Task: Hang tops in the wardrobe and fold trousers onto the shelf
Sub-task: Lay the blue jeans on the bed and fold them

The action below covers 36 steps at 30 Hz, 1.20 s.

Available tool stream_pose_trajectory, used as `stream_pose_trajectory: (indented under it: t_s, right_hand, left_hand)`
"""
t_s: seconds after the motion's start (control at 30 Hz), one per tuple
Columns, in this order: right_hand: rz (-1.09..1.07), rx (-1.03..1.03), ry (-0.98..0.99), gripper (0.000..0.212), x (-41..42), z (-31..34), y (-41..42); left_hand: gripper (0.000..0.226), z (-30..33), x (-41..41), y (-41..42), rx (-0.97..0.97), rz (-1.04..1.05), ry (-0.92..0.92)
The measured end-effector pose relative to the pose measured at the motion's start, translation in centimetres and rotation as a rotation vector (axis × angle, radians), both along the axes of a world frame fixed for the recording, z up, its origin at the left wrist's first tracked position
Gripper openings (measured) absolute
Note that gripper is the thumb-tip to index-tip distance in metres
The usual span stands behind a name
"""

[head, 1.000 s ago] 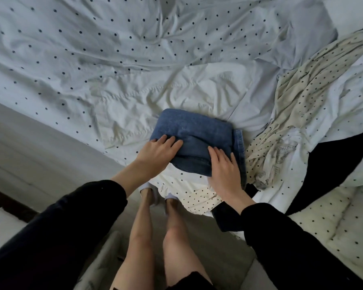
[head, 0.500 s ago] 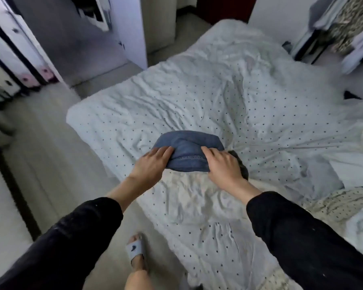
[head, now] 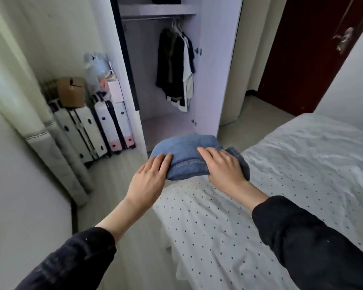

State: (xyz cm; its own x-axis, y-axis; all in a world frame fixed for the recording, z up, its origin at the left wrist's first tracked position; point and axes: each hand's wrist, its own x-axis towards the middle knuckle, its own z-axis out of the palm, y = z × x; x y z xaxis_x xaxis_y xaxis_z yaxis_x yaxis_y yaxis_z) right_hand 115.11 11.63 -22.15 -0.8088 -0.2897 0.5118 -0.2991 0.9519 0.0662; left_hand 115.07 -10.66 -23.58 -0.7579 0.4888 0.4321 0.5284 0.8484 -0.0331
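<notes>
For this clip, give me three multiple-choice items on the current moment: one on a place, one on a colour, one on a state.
1. Where are the hanging clothes?
A. on the bed
B. inside the wardrobe
C. on the suitcases

2. What colour are the folded jeans?
A. blue
B. red
C. green

3. How are the jeans held?
A. left hand only
B. lying untouched on the floor
C. between both hands

Key: 1 B, they hang from the rail inside the open wardrobe. 2 A, the denim is blue. 3 C, the left hand and the right hand hold opposite sides, above the edge of the bed.
</notes>
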Motion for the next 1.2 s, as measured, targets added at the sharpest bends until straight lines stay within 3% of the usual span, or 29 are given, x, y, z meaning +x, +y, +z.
stream_pose_trajectory:
  t_s: [0.23,0.4,0.8,1.2]
  right_hand:
    - [0.05,0.034,0.026,0.064,-15.6,1.5,-4.5]
    - [0.055,0.021,0.029,0.066,-26.3,3.6,-6.0]
    - [-0.147,-0.014,0.028,0.071,-51.1,10.2,-4.6]
    - [-0.426,0.003,-0.005,0.065,-75.5,17.3,-5.3]
  left_hand:
    - [0.092,1.1,-14.4,-2.9,-0.017,0.087,-0.135]
    - [0.079,2.6,-24.7,-2.5,0.047,0.172,-0.2]
    - [0.075,11.5,-53.3,-1.7,-0.097,0.031,0.112]
    - [0.073,18.8,-79.8,0.9,-0.132,0.079,0.039]
